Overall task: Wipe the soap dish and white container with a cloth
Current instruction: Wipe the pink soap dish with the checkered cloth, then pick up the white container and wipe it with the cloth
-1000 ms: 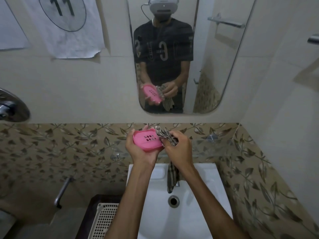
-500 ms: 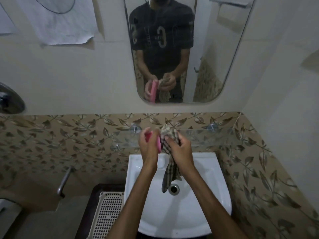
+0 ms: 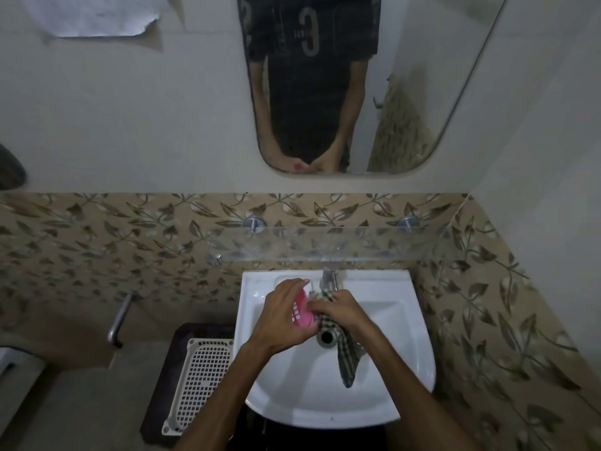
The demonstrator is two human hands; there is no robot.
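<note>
Soap dish (image 3: 301,312), pink and tilted on edge, sits over the white sink (image 3: 383,385), clasped in the left hand (image 3: 282,315); just right, the right hand (image 3: 341,312) fingers bunch the checked cloth (image 3: 346,356) against it.

Two hands work over one white sink (image 3: 403,320): the left hand (image 3: 279,320) and the right hand (image 3: 341,312). Between them, one pink soap dish (image 3: 300,312) and one checked cloth (image 3: 346,356). Left of the sink, one white perforated basket (image 3: 198,375). Above the sink, one glass shelf (image 3: 325,249) and one mirror (image 3: 406,92).
</note>
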